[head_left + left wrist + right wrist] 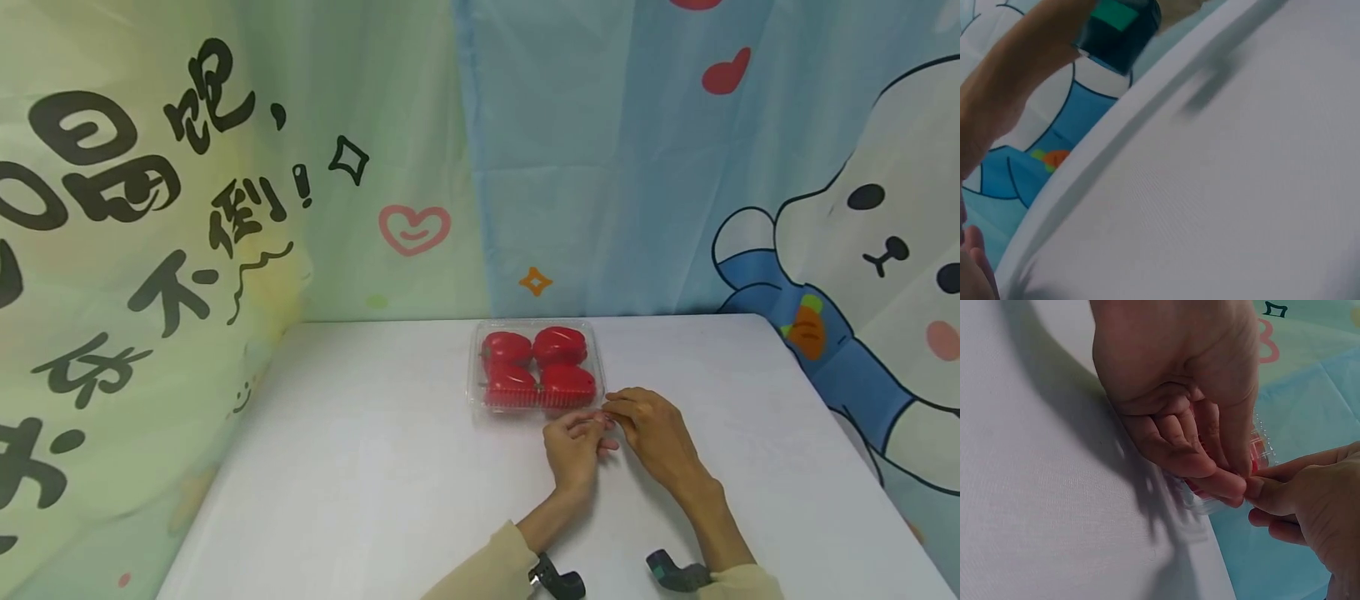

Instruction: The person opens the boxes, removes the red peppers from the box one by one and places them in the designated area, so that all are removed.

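A clear plastic box (476, 367) holds several glossy red peppers or fruits (560, 346) at the far side of the white table. By the box's front right corner, both hands meet with their fingertips pinched together. My left hand (573, 450) comes from below, and my right hand (651, 429) bends in from the right. In the right wrist view, thumb and finger of the right hand (1179, 381) touch those of the left hand (1316, 500). Whatever lies between the fingertips is too small or hidden to make out. The left wrist view shows mostly tabletop.
The white table (360, 467) reaches back to a printed curtain (555, 167) with hearts, writing and a cartoon bear. Dark devices (678, 573) are strapped at both wrists, below light sleeves (495, 567).
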`<state>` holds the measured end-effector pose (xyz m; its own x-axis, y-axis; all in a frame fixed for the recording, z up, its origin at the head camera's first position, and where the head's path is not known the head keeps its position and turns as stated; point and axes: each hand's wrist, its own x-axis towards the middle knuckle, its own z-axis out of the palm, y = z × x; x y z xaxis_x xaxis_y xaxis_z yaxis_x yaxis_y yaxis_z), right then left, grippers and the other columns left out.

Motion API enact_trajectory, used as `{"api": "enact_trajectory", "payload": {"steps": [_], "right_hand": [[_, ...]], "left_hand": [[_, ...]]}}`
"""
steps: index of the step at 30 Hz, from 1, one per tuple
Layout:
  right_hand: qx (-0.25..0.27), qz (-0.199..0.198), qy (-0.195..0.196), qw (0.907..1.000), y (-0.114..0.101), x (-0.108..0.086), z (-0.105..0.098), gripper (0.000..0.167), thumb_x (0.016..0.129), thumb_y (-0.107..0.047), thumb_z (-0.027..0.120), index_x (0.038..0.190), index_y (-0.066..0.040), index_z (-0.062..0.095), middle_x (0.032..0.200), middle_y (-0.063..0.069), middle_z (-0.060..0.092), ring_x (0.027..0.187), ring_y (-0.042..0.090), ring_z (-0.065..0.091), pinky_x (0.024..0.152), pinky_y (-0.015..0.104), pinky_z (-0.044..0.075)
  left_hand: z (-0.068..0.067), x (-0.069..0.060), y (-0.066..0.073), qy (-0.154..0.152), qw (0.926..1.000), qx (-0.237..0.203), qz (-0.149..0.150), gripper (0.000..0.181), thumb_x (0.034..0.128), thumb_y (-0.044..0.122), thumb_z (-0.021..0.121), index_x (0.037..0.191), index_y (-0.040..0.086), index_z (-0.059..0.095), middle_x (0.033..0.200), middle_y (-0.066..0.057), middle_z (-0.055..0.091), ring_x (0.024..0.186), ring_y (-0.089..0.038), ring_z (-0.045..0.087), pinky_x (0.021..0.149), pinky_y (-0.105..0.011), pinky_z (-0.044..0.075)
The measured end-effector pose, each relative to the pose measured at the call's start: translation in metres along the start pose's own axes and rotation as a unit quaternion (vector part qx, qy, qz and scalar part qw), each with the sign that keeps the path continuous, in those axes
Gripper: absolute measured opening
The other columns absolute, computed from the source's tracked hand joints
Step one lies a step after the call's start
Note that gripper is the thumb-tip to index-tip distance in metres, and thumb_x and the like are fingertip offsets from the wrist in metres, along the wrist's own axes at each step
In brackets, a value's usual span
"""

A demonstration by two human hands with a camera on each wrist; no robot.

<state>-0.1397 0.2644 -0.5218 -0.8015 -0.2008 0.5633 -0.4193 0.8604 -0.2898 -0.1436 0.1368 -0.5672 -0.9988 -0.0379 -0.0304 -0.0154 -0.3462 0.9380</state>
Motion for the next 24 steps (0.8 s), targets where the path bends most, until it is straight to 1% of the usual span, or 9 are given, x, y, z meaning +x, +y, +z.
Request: {"api": "enact_trajectory", "payload": {"steps": [5, 9, 11, 15, 16, 17, 19, 22, 24], "right_hand": [[-0.006, 0.004, 0.000, 1.0000, -0.001, 0.000, 0.001, 0.022, 0.081, 0.014, 0.085, 0.097, 0.000, 0.085, 0.104, 0.015, 0.083, 0.096, 0.035, 0.078, 0.085, 0.051, 0.065], [-0.009, 0.002, 0.007, 0.9999, 0.000, 0.000, 0.002, 0.022, 0.082, 0.015, 0.083, 0.097, -0.001, 0.085, 0.105, 0.015, 0.083, 0.097, 0.035, 0.078, 0.087, 0.052, 0.064], [-0.006, -0.005, 0.014, 0.9999, 0.001, 0.000, 0.004, 0.022, 0.082, 0.016, 0.082, 0.096, -0.001, 0.084, 0.105, 0.015, 0.083, 0.098, 0.035, 0.077, 0.088, 0.052, 0.064], [-0.005, -0.020, 0.032, 0.9993, 0.004, -0.001, 0.007, 0.024, 0.081, 0.019, 0.080, 0.095, -0.001, 0.083, 0.103, 0.014, 0.083, 0.097, 0.034, 0.077, 0.087, 0.051, 0.063], [-0.007, -0.024, 0.035, 0.9991, 0.004, -0.002, 0.008, 0.025, 0.081, 0.020, 0.079, 0.095, -0.001, 0.082, 0.102, 0.014, 0.083, 0.096, 0.033, 0.077, 0.086, 0.051, 0.063], [-0.010, -0.027, 0.037, 0.9989, 0.005, -0.002, 0.009, 0.025, 0.082, 0.020, 0.078, 0.094, -0.001, 0.082, 0.101, 0.013, 0.082, 0.095, 0.033, 0.077, 0.086, 0.050, 0.064], [-0.017, -0.032, 0.038, 0.9986, 0.006, -0.002, 0.009, 0.025, 0.084, 0.021, 0.073, 0.092, -0.002, 0.080, 0.097, 0.011, 0.081, 0.091, 0.031, 0.076, 0.083, 0.048, 0.063], [-0.025, -0.043, 0.038, 0.9981, 0.007, -0.001, 0.010, 0.028, 0.086, 0.022, 0.067, 0.090, -0.005, 0.076, 0.090, 0.007, 0.078, 0.084, 0.026, 0.072, 0.078, 0.045, 0.061], [-0.029, -0.050, 0.037, 0.9977, 0.008, 0.000, 0.011, 0.030, 0.086, 0.022, 0.064, 0.088, -0.006, 0.073, 0.085, 0.005, 0.074, 0.079, 0.023, 0.067, 0.073, 0.043, 0.058]], "left_hand": [[0.000, 0.001, -0.005, 0.002, 0.9997, 0.002, 0.023, 0.009, 0.0982, 0.000, 0.075, 0.103, -0.006, 0.078, 0.088, -0.027, 0.081, 0.050, -0.003, 0.067, 0.052, -0.018, 0.057], [0.001, 0.004, -0.007, 0.005, 0.9995, 0.004, 0.032, 0.009, 0.0983, 0.001, 0.075, 0.102, -0.006, 0.079, 0.087, -0.028, 0.080, 0.050, -0.005, 0.067, 0.051, -0.018, 0.056], [0.002, 0.005, -0.007, 0.009, 0.9994, 0.004, 0.032, 0.009, 0.0978, 0.001, 0.074, 0.100, -0.006, 0.079, 0.086, -0.028, 0.080, 0.051, -0.014, 0.070, 0.050, -0.018, 0.056], [0.004, 0.007, -0.007, 0.009, 0.9997, 0.003, 0.024, 0.009, 0.0968, 0.000, 0.073, 0.097, -0.007, 0.079, 0.086, -0.029, 0.080, 0.057, -0.043, 0.074, 0.051, -0.019, 0.056], [0.004, 0.007, -0.007, 0.006, 0.9998, 0.003, 0.021, 0.010, 0.0968, 0.000, 0.073, 0.097, -0.008, 0.079, 0.086, -0.029, 0.080, 0.059, -0.047, 0.074, 0.051, -0.019, 0.056], [0.004, 0.008, -0.007, 0.005, 0.9998, 0.005, 0.019, 0.010, 0.0967, 0.000, 0.073, 0.097, -0.008, 0.080, 0.086, -0.029, 0.080, 0.060, -0.048, 0.074, 0.051, -0.018, 0.056], [0.004, 0.009, -0.007, 0.000, 0.9998, 0.004, 0.017, 0.011, 0.0969, 0.001, 0.073, 0.097, -0.008, 0.080, 0.087, -0.029, 0.080, 0.058, -0.041, 0.076, 0.051, -0.017, 0.056], [0.004, 0.011, -0.008, -0.003, 0.9999, 0.004, 0.013, 0.012, 0.0976, 0.002, 0.073, 0.098, -0.008, 0.081, 0.088, -0.029, 0.081, 0.052, -0.019, 0.073, 0.051, -0.016, 0.054], [0.004, 0.011, -0.009, -0.002, 1.0000, -0.002, 0.009, 0.012, 0.0978, 0.001, 0.073, 0.098, -0.007, 0.081, 0.088, -0.030, 0.081, 0.051, -0.009, 0.069, 0.051, -0.015, 0.054]]}}
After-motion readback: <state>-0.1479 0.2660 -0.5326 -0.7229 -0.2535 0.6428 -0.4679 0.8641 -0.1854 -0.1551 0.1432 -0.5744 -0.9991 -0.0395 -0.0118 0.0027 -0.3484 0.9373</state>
